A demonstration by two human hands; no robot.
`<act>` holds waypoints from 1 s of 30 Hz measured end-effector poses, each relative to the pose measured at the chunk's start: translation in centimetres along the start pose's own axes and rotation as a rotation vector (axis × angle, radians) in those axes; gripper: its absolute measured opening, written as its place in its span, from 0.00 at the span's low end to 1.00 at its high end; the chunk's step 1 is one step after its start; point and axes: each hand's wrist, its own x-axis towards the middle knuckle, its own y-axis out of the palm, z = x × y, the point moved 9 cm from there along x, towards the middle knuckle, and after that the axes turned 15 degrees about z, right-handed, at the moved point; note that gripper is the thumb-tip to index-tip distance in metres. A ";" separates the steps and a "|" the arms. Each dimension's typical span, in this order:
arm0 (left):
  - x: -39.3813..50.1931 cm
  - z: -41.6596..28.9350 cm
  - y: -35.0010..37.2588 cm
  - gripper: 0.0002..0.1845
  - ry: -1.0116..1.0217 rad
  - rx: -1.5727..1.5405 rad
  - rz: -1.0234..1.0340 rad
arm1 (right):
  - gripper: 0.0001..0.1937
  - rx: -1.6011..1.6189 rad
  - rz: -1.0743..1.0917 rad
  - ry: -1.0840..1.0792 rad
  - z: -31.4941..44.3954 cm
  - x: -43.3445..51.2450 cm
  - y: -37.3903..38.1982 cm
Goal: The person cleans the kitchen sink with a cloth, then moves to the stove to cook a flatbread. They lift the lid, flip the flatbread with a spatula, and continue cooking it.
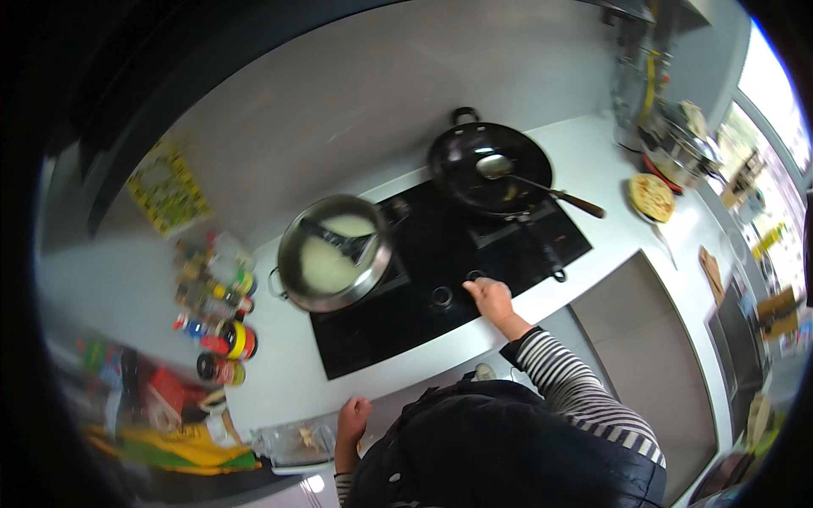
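Observation:
My right hand (492, 300) is at the front of the black gas hob (419, 324), its fingers on a round control knob (475, 275). A second knob (441, 296) is just left of it. My left hand (354, 416) hangs by the counter's front edge with fingers curled; whether it holds anything is not visible. On the left burner stands a steel pan (381, 254) with pale liquid and a black utensil lying in it. A dark wok (540, 152) sits on the right burner, and a metal ladle (494, 166) rests in it, its handle over the rim.
Bottles and jars (236, 340) line the counter's left side. At the right are a flatbread (652, 198) on a plate, a steel pot (683, 152), a brown cloth (711, 274) and a sink (737, 343). A plastic tray (295, 442) lies near my left hand.

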 end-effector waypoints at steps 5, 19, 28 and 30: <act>2.3 -2.2 1.4 0.12 -0.015 -0.006 0.068 | 0.21 0.082 0.063 -0.049 -0.7 -1.2 -1.0; 7.1 -5.5 9.3 0.12 0.038 0.049 0.361 | 0.21 -0.163 0.233 0.337 -8.5 -18.7 -4.9; 5.8 -4.3 10.5 0.12 0.028 0.034 0.272 | 0.17 -0.274 0.104 0.426 -14.3 -20.0 -12.8; 5.0 -2.9 10.9 0.11 0.002 -0.009 0.230 | 0.13 -0.277 -0.050 0.392 -16.7 -17.9 -18.6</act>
